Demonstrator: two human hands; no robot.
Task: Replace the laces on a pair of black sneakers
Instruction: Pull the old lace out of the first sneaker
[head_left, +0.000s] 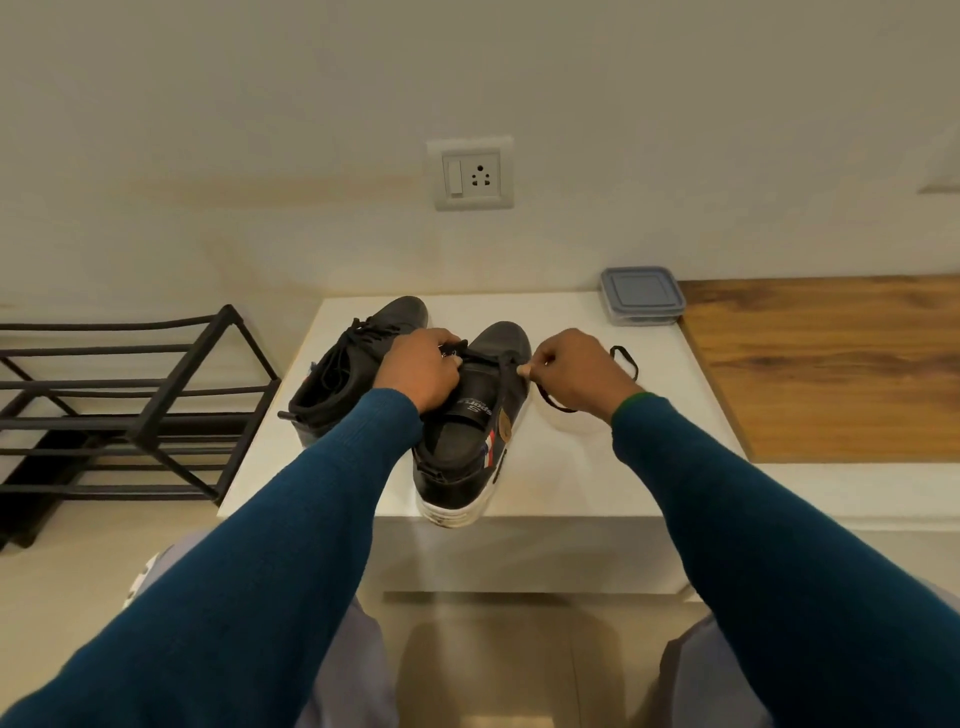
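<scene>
**Black sneaker (467, 436) gripped at its lacing, lace (551, 404) pinched just to its right**

The black sneaker stands on the white table (597, 457) with its toe pointing to the wall and its white-soled heel reaching past the near edge. The left hand (421, 370) lies over the upper part of its tongue, fingers curled down and clenched on the lacing there. The fingertips themselves are buried among the black cords, so which strand they hold cannot be told.

The right hand (577, 371) hovers just beside the shoe's right flank. Its thumb and forefinger (524, 370) are closed on the lace, and the other fingers are folded in. From the eyelets a strand runs across the shoe to that pinch. The rest passes beneath the hand and shows again as a loop lying on the table on the hand's far right side.

A second sneaker (358, 364) stands just left of the first and a little farther back, laced, its toe angled to the right.

A lidded grey container (641, 293) sits at the table's far right corner, beside a wooden surface (831, 364). A black rack (130, 400) stands to the left, and a wall socket (470, 174) is above.
</scene>
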